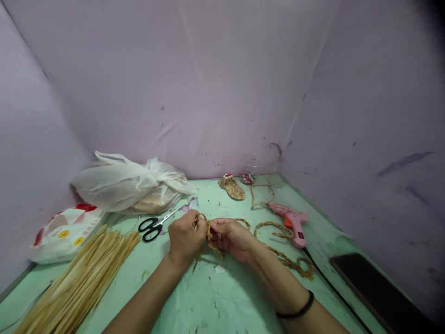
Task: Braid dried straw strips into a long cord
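My left hand [187, 232] is closed, with its thumb and finger pinching a braided straw cord [209, 232]. Close beside it, my right hand [232, 235] pinches the same cord between thumb and fingers. A short loop of the braid stands between the two hands, and loose ends hang below them. Behind my right wrist, more of the braid [294, 264] lies curled on the green table [194, 297]. The palms and some fingertips are hidden.
Left: a bundle of straw strips [79, 283], black-handled scissors [155, 228], a tied white plastic bag [132, 185] and a tissue pack [66, 234]. Right: a pink glue gun [290, 220] with a black cable, and a dark phone [378, 290]. A small woven slipper [232, 188] lies behind.
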`<state>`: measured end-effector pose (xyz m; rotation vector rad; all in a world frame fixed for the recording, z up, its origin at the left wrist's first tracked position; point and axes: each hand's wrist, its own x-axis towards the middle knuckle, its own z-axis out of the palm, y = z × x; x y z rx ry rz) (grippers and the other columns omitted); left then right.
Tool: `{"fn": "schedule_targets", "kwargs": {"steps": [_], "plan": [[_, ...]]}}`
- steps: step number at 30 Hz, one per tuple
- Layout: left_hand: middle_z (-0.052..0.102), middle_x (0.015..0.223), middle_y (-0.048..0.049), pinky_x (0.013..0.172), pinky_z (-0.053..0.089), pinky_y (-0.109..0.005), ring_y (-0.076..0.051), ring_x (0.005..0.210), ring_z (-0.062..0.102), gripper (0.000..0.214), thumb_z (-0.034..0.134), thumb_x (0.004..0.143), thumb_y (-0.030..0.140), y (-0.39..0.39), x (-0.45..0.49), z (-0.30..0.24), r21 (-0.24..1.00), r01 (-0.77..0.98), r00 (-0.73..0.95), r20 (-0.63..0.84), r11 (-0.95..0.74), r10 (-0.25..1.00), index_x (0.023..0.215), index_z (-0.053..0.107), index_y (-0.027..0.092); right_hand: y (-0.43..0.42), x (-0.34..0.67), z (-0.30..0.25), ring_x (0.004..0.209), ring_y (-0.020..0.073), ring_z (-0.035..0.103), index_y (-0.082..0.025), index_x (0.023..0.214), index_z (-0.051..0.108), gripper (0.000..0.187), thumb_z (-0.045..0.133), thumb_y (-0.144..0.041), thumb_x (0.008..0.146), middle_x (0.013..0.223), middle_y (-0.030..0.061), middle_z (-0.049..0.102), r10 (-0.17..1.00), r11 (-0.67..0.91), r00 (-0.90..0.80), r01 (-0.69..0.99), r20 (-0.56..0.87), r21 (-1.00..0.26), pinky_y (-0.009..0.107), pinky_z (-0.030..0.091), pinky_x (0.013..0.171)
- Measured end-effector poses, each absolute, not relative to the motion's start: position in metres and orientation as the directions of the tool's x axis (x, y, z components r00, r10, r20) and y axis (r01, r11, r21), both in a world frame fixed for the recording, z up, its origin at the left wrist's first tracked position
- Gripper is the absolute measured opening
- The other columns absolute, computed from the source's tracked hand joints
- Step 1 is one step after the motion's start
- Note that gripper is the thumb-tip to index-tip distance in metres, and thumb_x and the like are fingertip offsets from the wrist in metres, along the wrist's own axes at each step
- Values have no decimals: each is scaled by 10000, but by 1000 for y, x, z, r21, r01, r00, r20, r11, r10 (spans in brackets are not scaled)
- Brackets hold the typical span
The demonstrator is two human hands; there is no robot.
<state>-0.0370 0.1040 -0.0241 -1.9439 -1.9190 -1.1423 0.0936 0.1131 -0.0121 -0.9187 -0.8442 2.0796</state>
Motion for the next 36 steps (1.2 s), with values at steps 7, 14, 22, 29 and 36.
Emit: {"fn": "schedule_targets", "kwargs": {"steps": [7,14,22,29,36], "plan": [[456,456,25,509,274,-205,-79,452,398,194,423,694,218,103,-38,-18,366,919,-126,629,-149,767,528,514,173,110,92,-11,476,53,530,-95,671,612,136,681,-171,583,545,-2,576,815,-524,-473,-359,-334,-772,183,448,545],[539,494,2,521,281,-210,-95,486,449,192,413,661,226,102,-38,-12,384,919,-139,533,-92,835,542,556,179,111,93,-8,435,70,512,-89,668,645,152,656,-176,544,486,-4,574,888,-425,-312,-277,-338,-862,197,437,488],[616,579,-24,528,271,-225,-125,559,509,234,418,668,284,102,-37,-4,324,946,-70,281,-26,957,584,620,202,114,95,2,401,60,442,-119,563,651,112,554,-130,508,416,-33,540,963,-239,-169,-179,-210,-954,189,365,438],[620,595,-47,508,241,-258,-165,568,538,257,400,702,308,94,-36,1,155,987,1,263,-44,965,605,609,195,117,99,2,421,66,446,-125,535,617,91,651,-184,475,437,-25,545,939,-253,-238,15,-250,-967,208,373,463],[621,654,-68,522,263,-270,-189,607,567,237,396,730,277,87,-30,-9,45,981,165,307,-188,937,701,609,176,118,110,4,426,62,411,-137,498,579,47,606,-135,461,431,-37,513,876,-295,-330,209,-351,-932,197,330,448]]}}
